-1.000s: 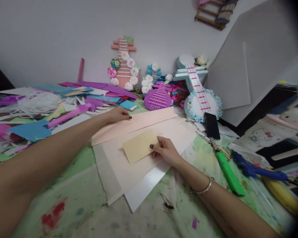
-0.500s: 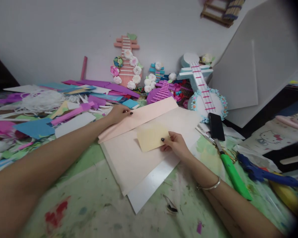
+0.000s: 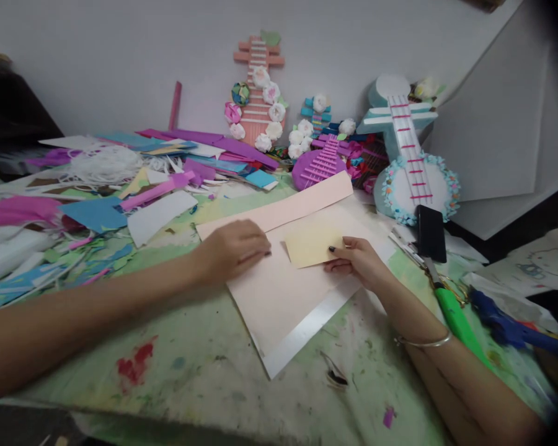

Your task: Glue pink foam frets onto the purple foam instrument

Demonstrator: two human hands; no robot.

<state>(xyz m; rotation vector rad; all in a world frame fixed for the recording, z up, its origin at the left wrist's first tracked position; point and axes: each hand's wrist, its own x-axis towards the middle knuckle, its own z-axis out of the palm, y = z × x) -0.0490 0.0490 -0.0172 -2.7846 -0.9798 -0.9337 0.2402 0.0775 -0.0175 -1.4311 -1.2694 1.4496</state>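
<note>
My right hand pinches the right edge of a small pale yellow piece of paper between thumb and fingers. The yellow piece is held over a large pale pink sheet. Along that sheet's far side lies a peach paper strip. My left hand is above the left part of the sheet, fingers loosely bent and pointing at the yellow paper, with no object visible in them. Under the near right edge of the pink sheet, a shiny white sheet sticks out.
Paper scraps and white strings cover the left. Decorated paper instruments, including a blue-and-white one, lean at the back. On the right are a black phone, a green-handled knife and a blue glue gun.
My left hand has come off the peach strip and moved nearer, toward the yellow paper. My right hand still holds the yellow paper. The camera view has shifted left and down.
</note>
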